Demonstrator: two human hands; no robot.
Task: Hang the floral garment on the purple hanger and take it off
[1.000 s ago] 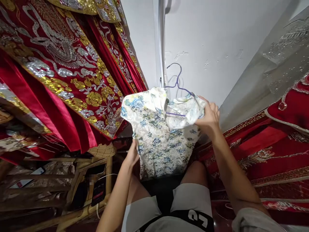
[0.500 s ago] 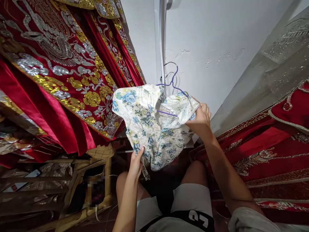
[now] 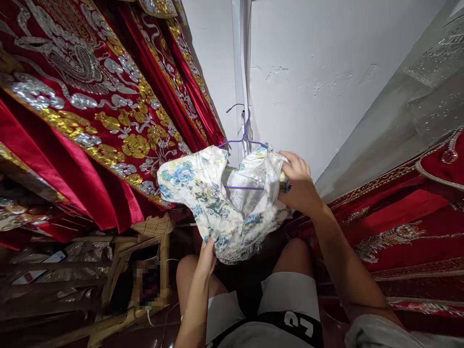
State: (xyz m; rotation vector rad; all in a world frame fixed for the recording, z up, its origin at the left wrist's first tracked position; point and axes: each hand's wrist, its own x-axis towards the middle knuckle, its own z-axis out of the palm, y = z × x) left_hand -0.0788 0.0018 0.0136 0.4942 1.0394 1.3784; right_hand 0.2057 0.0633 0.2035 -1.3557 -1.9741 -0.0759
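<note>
A small cream garment with blue flowers (image 3: 217, 203) hangs on a purple wire hanger (image 3: 244, 140) in front of me, above my knees. My right hand (image 3: 299, 186) is closed on the garment's right shoulder, where the hanger runs inside it. My left hand (image 3: 207, 256) grips the bunched lower hem from below. The hanger's hook points up towards the white wall corner.
Red garments with gold and silver embroidery (image 3: 90, 111) hang close on the left. More red embroidered cloth (image 3: 406, 227) lies on the right. A bamboo chair (image 3: 145, 285) with a phone and cable stands at lower left. A white wall (image 3: 308, 72) is ahead.
The garment has moved left and been gathered up from the hem. My left hand has risen under it, and the hanger has tilted so its hook stands more upright.
</note>
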